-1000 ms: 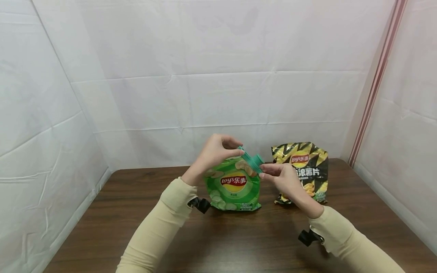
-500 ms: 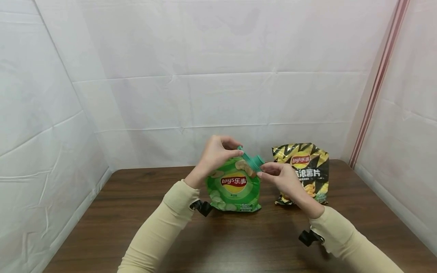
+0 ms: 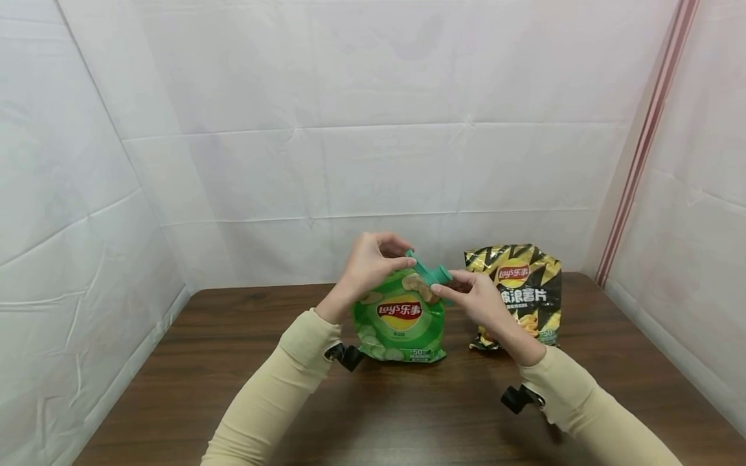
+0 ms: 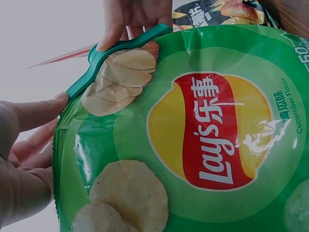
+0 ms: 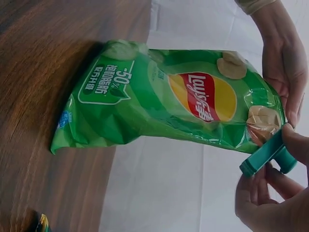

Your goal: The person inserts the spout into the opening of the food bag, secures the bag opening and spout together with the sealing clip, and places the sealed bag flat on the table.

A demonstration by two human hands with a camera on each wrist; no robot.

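Observation:
A green bag of cucumber-flavor potato chips (image 3: 396,330) stands on the table. Across one upper corner lies a teal bag clip (image 3: 432,276) with a round spout-like part, slanting down to the right in the head view. My left hand (image 3: 368,262) pinches the clip's upper end together with the bag's top edge; its fingers are behind the bag in the left wrist view. My right hand (image 3: 480,301) grips the clip's lower part near the round piece, thumb on the front (image 5: 289,140). Whether the clip is fastened there cannot be seen.
To the right, a black-and-yellow chip bag (image 3: 515,278) stands upright behind my right hand. The dark wooden table (image 3: 373,414) is bordered by white cloth walls (image 3: 373,162) at the back and sides.
My right hand has shifted slightly left along the clip, its thumb now farther over the front. My left hand and the green bag have hardly moved.

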